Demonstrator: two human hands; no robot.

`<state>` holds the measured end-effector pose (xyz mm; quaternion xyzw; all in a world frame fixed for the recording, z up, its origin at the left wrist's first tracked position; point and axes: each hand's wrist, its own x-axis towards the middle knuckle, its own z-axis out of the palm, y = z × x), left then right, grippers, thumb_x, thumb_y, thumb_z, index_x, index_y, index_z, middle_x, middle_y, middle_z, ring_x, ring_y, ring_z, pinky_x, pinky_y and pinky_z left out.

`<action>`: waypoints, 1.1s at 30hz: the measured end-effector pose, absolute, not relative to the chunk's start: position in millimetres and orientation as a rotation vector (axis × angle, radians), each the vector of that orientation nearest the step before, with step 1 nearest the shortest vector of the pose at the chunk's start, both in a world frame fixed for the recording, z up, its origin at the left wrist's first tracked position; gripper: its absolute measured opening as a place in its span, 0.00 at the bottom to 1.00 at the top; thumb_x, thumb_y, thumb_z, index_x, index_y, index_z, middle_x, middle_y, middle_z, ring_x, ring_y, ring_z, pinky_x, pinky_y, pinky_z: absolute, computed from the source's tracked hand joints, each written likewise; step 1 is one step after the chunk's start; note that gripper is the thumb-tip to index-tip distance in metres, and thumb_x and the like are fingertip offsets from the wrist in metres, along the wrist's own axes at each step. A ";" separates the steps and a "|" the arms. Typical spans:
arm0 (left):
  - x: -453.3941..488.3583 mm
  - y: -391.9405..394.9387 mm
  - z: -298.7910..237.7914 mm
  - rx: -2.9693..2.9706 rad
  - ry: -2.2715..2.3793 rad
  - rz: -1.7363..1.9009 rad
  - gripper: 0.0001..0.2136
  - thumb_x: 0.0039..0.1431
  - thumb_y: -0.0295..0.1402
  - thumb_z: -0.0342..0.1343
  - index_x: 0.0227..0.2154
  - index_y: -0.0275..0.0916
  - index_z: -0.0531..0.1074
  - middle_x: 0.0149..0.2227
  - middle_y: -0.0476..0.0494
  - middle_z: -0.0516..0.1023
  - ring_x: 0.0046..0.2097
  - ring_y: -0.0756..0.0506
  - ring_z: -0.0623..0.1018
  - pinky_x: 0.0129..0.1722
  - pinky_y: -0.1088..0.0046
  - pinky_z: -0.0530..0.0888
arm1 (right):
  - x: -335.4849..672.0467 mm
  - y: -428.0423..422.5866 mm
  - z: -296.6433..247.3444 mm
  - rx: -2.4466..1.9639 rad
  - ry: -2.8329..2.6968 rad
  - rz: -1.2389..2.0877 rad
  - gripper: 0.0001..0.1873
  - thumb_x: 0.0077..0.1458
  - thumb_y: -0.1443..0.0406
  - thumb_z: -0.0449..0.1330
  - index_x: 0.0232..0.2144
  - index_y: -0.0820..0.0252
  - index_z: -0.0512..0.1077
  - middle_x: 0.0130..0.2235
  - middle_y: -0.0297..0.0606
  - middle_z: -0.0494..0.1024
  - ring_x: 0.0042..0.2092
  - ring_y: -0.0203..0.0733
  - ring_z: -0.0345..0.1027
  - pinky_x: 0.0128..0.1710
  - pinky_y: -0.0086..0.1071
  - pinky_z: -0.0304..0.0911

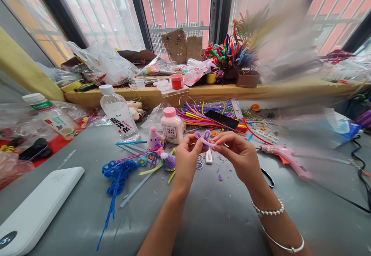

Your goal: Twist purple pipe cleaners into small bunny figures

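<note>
Between my two hands is a lilac pipe cleaner (206,135) bent into loops like a small bow. My left hand (187,153) pinches it from the left, thumb against the loops. On the other side, the fingertips of my right hand (239,151) are closed on its right end. Below them lie a small white-and-red labelled stick (208,156), the handles of scissors (199,163) and scattered purple fluff (220,177). Left of my hands stand a purple fuzzy figure (169,161) and a pink fuzzy figure (155,138).
Blue fuzzy strands (117,174) and a glue stick (136,190) lie left; a power bank (43,209) is nearer. Behind stand a water bottle (118,113) and a pink-capped bottle (171,126). A phone (222,119) rests on coloured pipe cleaners (191,118). Right lies a pink glue gun (285,155).
</note>
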<state>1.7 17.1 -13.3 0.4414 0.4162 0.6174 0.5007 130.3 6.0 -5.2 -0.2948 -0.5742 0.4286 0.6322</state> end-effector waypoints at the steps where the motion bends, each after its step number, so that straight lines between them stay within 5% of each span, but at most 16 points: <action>1: 1.6 17.7 -14.4 1.089 1.019 1.505 0.08 0.46 0.34 0.58 0.29 0.35 0.69 0.26 0.50 0.74 0.28 0.51 0.74 0.30 0.75 0.74 | 130.9 6.7 -5.7 -0.650 -1.277 1.040 0.05 0.42 0.70 0.64 0.24 0.55 0.73 0.30 0.32 0.73 0.34 0.36 0.68 0.35 0.31 0.67; 11: 5.9 12.9 -9.3 1.155 1.046 1.451 0.13 0.45 0.36 0.59 0.33 0.35 0.67 0.24 0.50 0.72 0.25 0.52 0.72 0.19 0.81 0.70 | 137.0 10.9 -6.4 -0.697 -0.970 1.206 0.02 0.43 0.62 0.64 0.24 0.53 0.75 0.33 0.32 0.76 0.31 0.32 0.69 0.29 0.26 0.66; 18: 3.7 12.2 -9.2 1.193 0.973 1.446 0.12 0.46 0.35 0.58 0.34 0.39 0.66 0.28 0.51 0.73 0.24 0.53 0.73 0.22 0.79 0.70 | 136.6 8.7 -6.5 -0.636 -1.307 1.261 0.06 0.47 0.61 0.61 0.29 0.53 0.77 0.40 0.37 0.76 0.44 0.42 0.68 0.42 0.35 0.66; 26: 1.7 10.9 -9.1 1.396 1.000 1.400 0.08 0.50 0.33 0.55 0.33 0.37 0.73 0.34 0.45 0.76 0.32 0.49 0.75 0.32 0.76 0.72 | 134.0 8.4 -4.6 -0.941 -1.231 1.015 0.05 0.43 0.65 0.64 0.27 0.58 0.73 0.28 0.33 0.77 0.28 0.35 0.70 0.29 0.31 0.68; 33: 2.9 10.6 -9.6 1.573 1.010 1.409 0.09 0.48 0.27 0.54 0.34 0.39 0.73 0.34 0.45 0.76 0.33 0.48 0.75 0.33 0.76 0.72 | 134.6 9.1 -4.3 -1.018 -1.233 0.844 0.10 0.44 0.63 0.63 0.32 0.58 0.70 0.27 0.33 0.74 0.27 0.35 0.67 0.27 0.30 0.66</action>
